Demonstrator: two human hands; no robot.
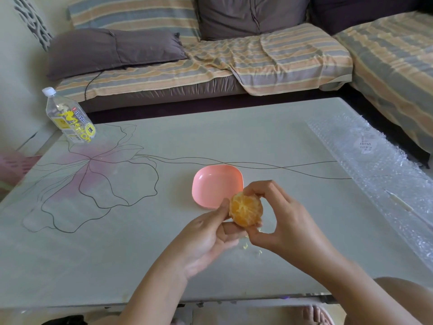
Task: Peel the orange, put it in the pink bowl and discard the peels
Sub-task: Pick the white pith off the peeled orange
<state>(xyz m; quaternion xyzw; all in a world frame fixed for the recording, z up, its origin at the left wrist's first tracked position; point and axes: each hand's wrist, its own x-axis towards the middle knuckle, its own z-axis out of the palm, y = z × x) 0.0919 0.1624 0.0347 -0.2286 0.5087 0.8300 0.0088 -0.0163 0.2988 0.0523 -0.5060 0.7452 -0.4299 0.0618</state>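
A peeled orange [245, 210], its segments and white pith showing, is held above the table just in front of the pink bowl [212, 184]. My left hand [208, 240] supports it from the left and below, thumb against its side. My right hand [281, 219] curls round it from the right, fingers over the top and thumb underneath. The pink bowl has nothing in it and its near right corner is hidden by the orange. A few small pale peel scraps [246, 247] lie on the table under my hands.
The glass table [140, 254] has a flower drawing on its left half. A plastic bottle [69, 118] with a yellow label stands at the far left corner. Bubble wrap [379, 165] covers the right edge. A striped sofa with grey pillows runs behind.
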